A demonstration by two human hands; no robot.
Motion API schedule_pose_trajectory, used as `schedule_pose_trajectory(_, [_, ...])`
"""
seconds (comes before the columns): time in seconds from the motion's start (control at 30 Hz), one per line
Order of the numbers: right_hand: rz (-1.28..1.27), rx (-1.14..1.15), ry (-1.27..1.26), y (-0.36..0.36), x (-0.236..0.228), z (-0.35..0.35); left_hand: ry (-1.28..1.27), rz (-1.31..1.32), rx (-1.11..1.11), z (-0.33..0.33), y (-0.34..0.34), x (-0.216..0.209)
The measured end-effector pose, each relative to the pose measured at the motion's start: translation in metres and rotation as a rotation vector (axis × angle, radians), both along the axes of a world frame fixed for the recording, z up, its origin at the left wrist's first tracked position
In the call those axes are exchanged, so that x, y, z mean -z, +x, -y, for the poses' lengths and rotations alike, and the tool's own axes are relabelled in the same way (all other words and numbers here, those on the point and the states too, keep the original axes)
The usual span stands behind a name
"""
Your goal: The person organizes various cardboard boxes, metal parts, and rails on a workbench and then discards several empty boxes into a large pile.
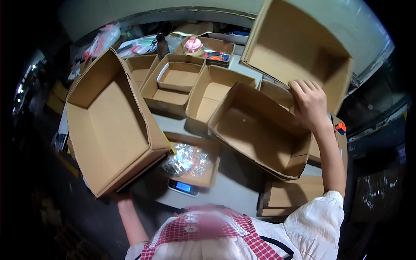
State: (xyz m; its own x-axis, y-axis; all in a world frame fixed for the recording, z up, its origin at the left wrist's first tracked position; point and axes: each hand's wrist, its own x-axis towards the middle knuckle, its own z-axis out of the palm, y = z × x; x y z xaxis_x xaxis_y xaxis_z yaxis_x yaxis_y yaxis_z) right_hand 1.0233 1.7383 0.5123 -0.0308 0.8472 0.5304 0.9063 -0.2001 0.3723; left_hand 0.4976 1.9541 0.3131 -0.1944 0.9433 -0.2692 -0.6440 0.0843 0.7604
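At the left, a large open cardboard box (108,123) is tilted over the table's edge. My left hand (123,197) holds this box from beneath at its near corner, with the fingers hidden. My right hand (308,102) has its fingers curled over the near rim of another tilted cardboard box (299,41) at the upper right. Just below my right hand lies an open cardboard box (260,130), apparently with nothing inside. Between the left box and this one, a shallow cardboard tray (212,173) with shiny clear plastic bags (186,160) rests on a small digital scale (183,187).
Several open cardboard boxes (167,102) stand at the back, near a dark bottle (162,47) and a pink-lidded container (193,45). Plastic bags (104,41) lie far left. Flat cardboard pieces (294,193) are stacked near right. An orange-and-black tool (340,128) is beyond my right forearm.
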Motion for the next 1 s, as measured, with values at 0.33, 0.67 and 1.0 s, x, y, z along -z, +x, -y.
schedule_pose_trajectory(0.33, [-0.335,0.078,-0.409,-0.148,0.084,0.048,0.072,0.013,-0.07,0.019,-0.051,0.0])
schedule_pose_trajectory(0.67, [-0.828,0.248,-0.533,-0.144,0.078,0.083,-0.07,0.048,-0.47,0.084,-0.15,0.003])
schedule_pose_trajectory(1.0, [-0.563,0.109,-0.104,-0.15,0.125,0.136,-0.057,-0.07,-0.531,0.091,-0.218,-0.013])
